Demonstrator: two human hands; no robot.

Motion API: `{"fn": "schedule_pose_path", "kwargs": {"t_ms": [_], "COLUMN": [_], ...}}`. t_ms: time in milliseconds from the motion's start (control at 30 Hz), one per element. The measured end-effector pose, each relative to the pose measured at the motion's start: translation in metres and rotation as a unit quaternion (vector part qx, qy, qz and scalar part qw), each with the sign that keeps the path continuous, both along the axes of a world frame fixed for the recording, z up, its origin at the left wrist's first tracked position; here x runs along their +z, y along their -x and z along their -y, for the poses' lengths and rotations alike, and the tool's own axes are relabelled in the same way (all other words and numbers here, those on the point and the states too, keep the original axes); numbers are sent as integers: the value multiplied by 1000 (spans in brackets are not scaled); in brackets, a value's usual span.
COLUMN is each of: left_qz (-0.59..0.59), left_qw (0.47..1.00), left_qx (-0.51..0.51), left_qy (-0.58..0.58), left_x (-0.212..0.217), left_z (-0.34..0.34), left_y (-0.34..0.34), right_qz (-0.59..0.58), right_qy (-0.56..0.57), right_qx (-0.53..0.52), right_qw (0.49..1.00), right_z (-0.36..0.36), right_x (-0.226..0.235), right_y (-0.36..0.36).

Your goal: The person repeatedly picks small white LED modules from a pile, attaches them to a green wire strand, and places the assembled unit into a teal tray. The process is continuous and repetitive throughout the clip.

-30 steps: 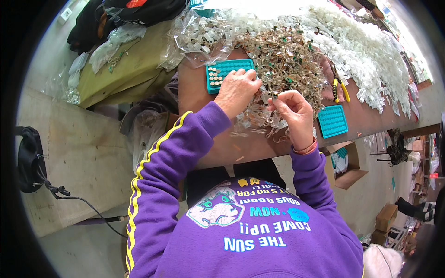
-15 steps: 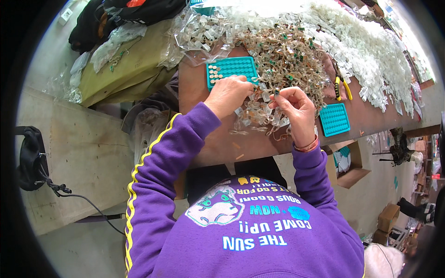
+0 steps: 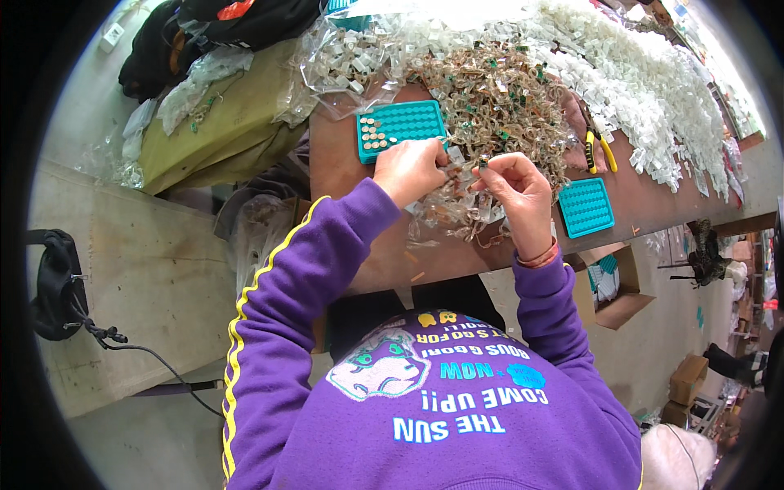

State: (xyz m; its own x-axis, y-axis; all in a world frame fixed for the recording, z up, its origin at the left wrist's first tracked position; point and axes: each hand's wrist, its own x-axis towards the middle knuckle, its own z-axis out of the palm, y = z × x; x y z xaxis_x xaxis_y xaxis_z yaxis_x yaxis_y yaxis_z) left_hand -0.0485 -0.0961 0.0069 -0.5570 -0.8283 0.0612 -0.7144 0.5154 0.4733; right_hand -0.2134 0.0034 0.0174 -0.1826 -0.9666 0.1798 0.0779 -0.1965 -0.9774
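Observation:
My right hand (image 3: 527, 198) pinches a small part with a dark green piece on it (image 3: 483, 163), over the near edge of a heap of tangled beige parts with green bits (image 3: 498, 90). Close to its left, my left hand (image 3: 411, 173) has its fingers curled together; what they hold, if anything, is too small to make out. Just beyond the left hand lies a teal compartment tray (image 3: 408, 114), with several small round pale discs (image 3: 370, 140) in its left end. Clear plastic scraps (image 3: 445, 208) lie under and between my hands.
Yellow-and-black pliers (image 3: 600, 153) and a second teal tray (image 3: 586, 208) rest on the brown table (image 3: 384, 261) to the right. Behind are a large heap of whitish clear pieces (image 3: 645, 106) and a clear bag of parts (image 3: 351, 61). An open cardboard box (image 3: 625, 306) stands below the table's right side.
My left hand has moved off the teal tray, toward me and nearer my right hand. My right hand stays almost in place, still pinching the small part.

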Motion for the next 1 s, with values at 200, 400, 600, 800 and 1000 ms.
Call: {"fn": "schedule_pose_path", "kwargs": {"t_ms": [200, 400, 600, 800, 1000], "left_qz": [-9, -213, -547, -628, -636], "left_qw": [957, 937, 803, 650, 594], "left_qx": [3, 73, 102, 72, 57], "left_qy": [290, 268, -215, -422, -489], "left_x": [-6, -4, 3, 7, 7], "left_z": [-1, -11, -45, -66, -75], "left_y": [-10, -18, -12, -25, -24], "right_qz": [-10, 27, 208, 227, 151], "right_qy": [-4, -23, -87, -116, -113], "right_qx": [-2, 47, 150, 173, 138], "right_qw": [1000, 998, 963, 951, 972], "right_z": [4, 6, 14, 15, 10], "right_x": [-2, 3, 8, 9, 11], "right_y": [-3, -10, -20, -12, -18]}}
